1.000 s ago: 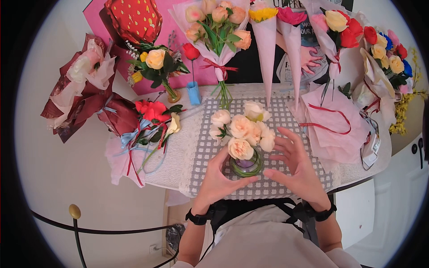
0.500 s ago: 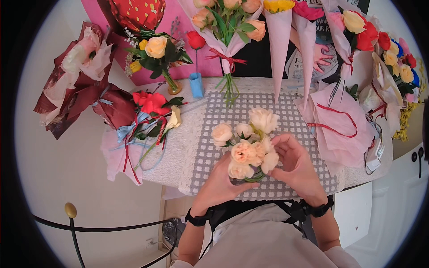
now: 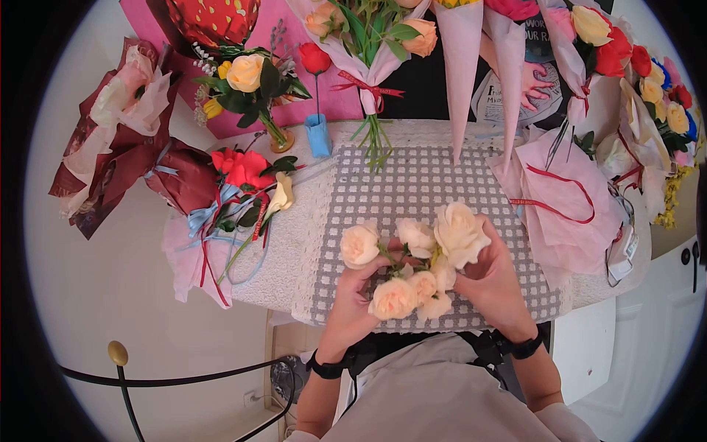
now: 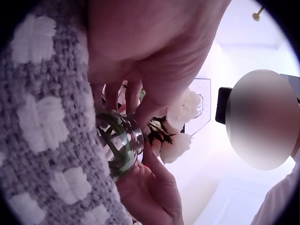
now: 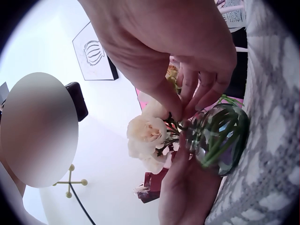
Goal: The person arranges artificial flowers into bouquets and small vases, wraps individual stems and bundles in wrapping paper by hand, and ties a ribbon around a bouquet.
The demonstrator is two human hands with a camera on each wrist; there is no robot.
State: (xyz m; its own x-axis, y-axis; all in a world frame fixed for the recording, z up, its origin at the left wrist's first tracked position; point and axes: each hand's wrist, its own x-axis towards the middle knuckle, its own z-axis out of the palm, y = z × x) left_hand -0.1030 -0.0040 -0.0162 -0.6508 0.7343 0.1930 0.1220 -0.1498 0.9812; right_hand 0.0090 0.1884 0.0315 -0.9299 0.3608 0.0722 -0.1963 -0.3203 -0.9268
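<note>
Several pale peach roses [image 3: 394, 298] stand in a round clear glass vase [image 5: 222, 140] with green stems curled inside it. In the head view the blooms hide most of the vase. My left hand [image 3: 352, 298] holds the vase from the left, its thumb at the rim in the left wrist view. From the other side my right hand [image 3: 495, 280] pinches the stems just above the vase's neck with thumb and fingertips. A large cream rose [image 3: 460, 234] leans close beside the right fingers.
A grey checked mat [image 3: 427, 188] lies under the vase. Pink wrapping paper [image 3: 563, 214] with red ribbon lies at the right. Red flowers [image 3: 243, 169] lie at the left. A wrapped peach bouquet [image 3: 375, 66] and a blue holder [image 3: 318, 136] with a red rose are behind.
My hands have closed in on the flowers from around the vase. The blooms have spread apart and tipped towards me, covering the glass. The head view has shifted slightly.
</note>
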